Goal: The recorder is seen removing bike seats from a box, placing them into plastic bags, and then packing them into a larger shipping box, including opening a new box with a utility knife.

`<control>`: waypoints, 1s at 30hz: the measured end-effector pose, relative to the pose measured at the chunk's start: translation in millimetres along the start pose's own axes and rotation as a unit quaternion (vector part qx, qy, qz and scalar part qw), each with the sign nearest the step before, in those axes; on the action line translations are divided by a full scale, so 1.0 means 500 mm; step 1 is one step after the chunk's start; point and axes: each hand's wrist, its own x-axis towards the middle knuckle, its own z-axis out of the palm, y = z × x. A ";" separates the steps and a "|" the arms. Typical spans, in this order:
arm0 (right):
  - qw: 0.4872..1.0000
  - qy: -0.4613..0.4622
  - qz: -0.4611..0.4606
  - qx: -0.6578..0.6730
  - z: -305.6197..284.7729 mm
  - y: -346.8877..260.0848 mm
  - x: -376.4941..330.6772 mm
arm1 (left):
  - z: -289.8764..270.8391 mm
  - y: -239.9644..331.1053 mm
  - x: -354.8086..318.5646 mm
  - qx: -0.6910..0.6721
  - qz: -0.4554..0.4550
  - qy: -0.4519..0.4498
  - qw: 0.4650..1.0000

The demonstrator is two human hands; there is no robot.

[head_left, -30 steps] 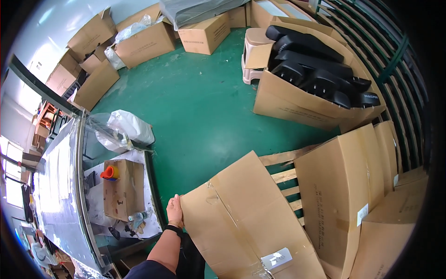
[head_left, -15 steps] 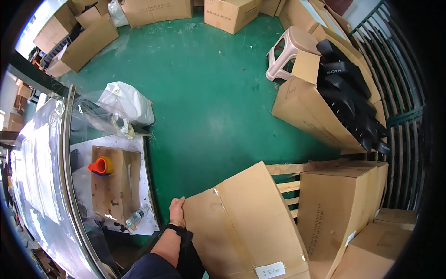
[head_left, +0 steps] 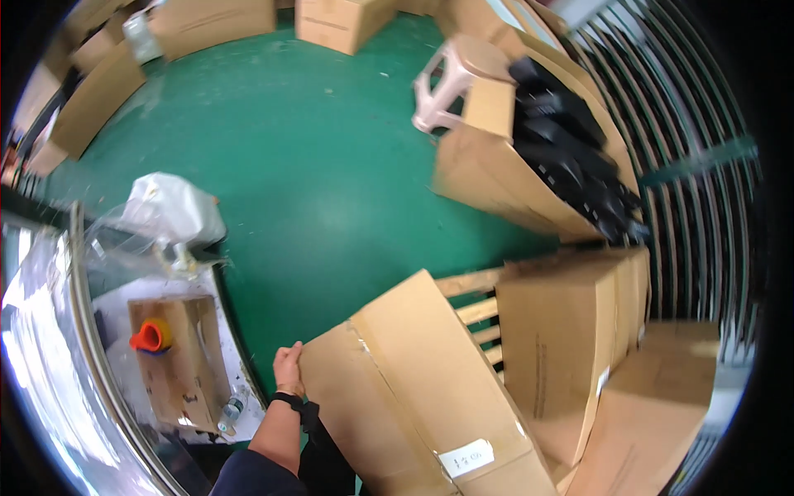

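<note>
A large taped cardboard box (head_left: 413, 372) stands close in front of me, with a white label near its lower edge. At its left corner my left hand (head_left: 289, 368) has its fingers closed round the edge; a dark band sits on that wrist. My right hand does not show. Beyond the box's right side lie wooden pallet slats (head_left: 480, 312), and on them stands another tall cardboard box (head_left: 546, 331).
At left a low white surface holds a brown carton (head_left: 178, 368), an orange tape dispenser (head_left: 151, 336) and a clear bottle (head_left: 232, 412). A white sack (head_left: 174, 207) stands beyond. An open box (head_left: 496, 178) of black parts, a plastic stool (head_left: 459, 74) and metal railings (head_left: 686, 240) are at right.
The whole scene has shifted left in the picture as my view turned right. My left hand keeps its hold on the box's edge, and the box stays about where it was beside its neighbour.
</note>
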 end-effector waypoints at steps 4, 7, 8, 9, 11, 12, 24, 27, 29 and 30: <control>0.913 -0.088 0.159 0.365 0.201 0.146 0.082 | 0.014 0.019 -0.020 0.174 0.077 -0.022 0.981; 0.917 0.075 0.124 0.373 0.310 0.163 0.114 | 0.024 0.050 -0.039 0.464 0.388 -0.055 0.794; 0.930 0.083 0.137 0.332 0.335 0.184 0.130 | 0.042 0.054 -0.052 0.466 0.394 -0.077 0.788; 0.911 0.012 0.120 0.394 0.334 0.165 0.129 | 0.047 0.071 -0.068 0.520 0.392 -0.085 0.754; 0.905 0.032 0.152 0.396 0.355 0.175 0.133 | 0.081 0.079 -0.085 0.595 0.392 -0.119 0.691; 0.927 0.096 0.179 0.317 0.357 0.161 0.125 | 0.092 0.080 -0.096 0.602 0.394 -0.129 0.682; 0.909 -0.043 0.191 0.368 0.396 0.096 0.133 | 0.046 0.081 -0.121 0.617 0.252 -0.185 0.722; 0.908 -0.047 0.191 0.371 0.375 0.105 0.139 | 0.067 0.076 -0.127 0.659 0.271 -0.174 0.680; 0.903 -0.067 0.196 0.377 0.362 0.114 0.146 | 0.084 0.069 -0.103 0.673 0.287 -0.173 0.660; 0.896 -0.079 0.186 0.396 0.371 0.122 0.155 | 0.110 0.081 -0.137 0.693 0.253 -0.189 0.648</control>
